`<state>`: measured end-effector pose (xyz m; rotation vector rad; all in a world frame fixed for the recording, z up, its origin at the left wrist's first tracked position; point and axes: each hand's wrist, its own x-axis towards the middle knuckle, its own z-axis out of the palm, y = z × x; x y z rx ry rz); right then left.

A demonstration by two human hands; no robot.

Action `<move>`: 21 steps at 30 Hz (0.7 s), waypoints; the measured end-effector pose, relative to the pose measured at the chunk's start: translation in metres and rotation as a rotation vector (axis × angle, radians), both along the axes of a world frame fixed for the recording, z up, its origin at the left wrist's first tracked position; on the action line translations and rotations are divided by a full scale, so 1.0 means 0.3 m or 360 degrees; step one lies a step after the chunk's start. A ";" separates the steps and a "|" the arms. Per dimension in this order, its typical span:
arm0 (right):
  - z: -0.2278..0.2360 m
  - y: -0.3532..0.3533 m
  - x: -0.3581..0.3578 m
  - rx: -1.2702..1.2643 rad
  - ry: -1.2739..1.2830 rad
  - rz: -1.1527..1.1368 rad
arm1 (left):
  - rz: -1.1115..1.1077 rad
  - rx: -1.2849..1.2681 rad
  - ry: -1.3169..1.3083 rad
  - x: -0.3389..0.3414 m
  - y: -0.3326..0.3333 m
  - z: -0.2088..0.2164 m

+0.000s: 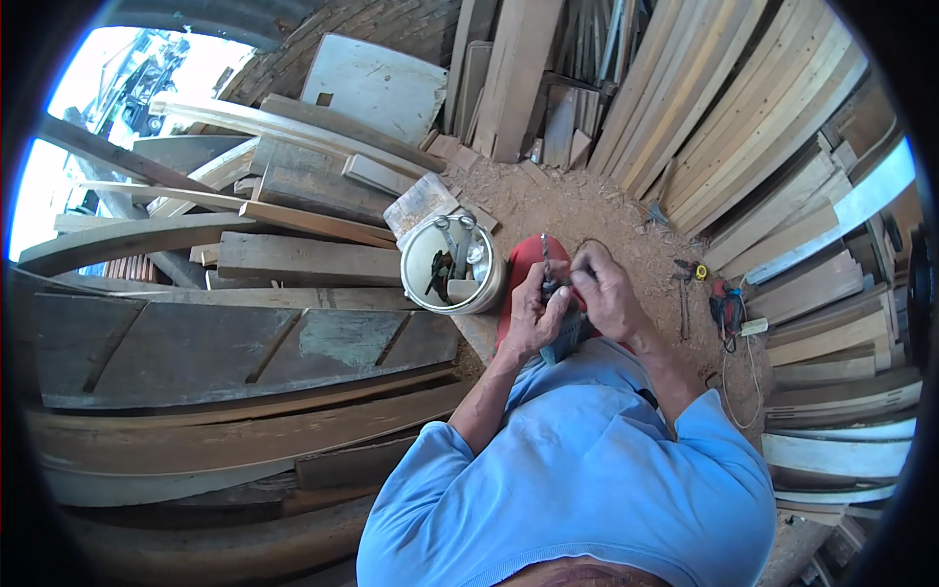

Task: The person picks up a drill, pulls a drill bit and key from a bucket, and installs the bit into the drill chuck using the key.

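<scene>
A teal power drill [561, 344] rests in my lap with its chuck end pointing away from me. A silver spiral drill bit [545, 248] stands out of the chuck, past my fingers. My left hand [533, 315] is closed round the front of the drill, at the chuck. Close beside it, to the right, my right hand [608, 292] is closed with its fingers curled in at the chuck. What those fingers hold, if anything, is hidden. Just left of my knee, a white bucket [412, 284] holds dark and metal tools that I cannot name singly.
Wooden boards [303, 259] are stacked along the left, and upright planks [729, 108] lean at the far right. Sawdust [548, 201] covers the floor ahead. A red and black power tool [725, 311] with a cord and a yellow tape measure [701, 271] lie right of me.
</scene>
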<state>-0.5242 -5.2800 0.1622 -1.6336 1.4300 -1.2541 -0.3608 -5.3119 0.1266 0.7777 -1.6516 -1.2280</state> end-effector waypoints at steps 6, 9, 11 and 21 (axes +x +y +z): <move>-0.047 -0.023 -0.093 0.0338 -0.0812 -0.0062 | -0.0042 0.0253 0.0027 0.016 0.002 -0.004; 0.087 -0.050 -0.031 0.0361 -0.0562 0.0146 | -0.0063 0.0161 0.0049 0.006 0.002 -0.034; 0.088 -0.076 0.013 0.0271 -0.0387 0.0233 | -0.0082 0.0036 0.0075 -0.007 0.004 -0.053; 0.181 -0.192 0.026 0.0047 -0.0392 -0.0052 | -0.0054 0.0256 0.0137 0.037 0.015 -0.016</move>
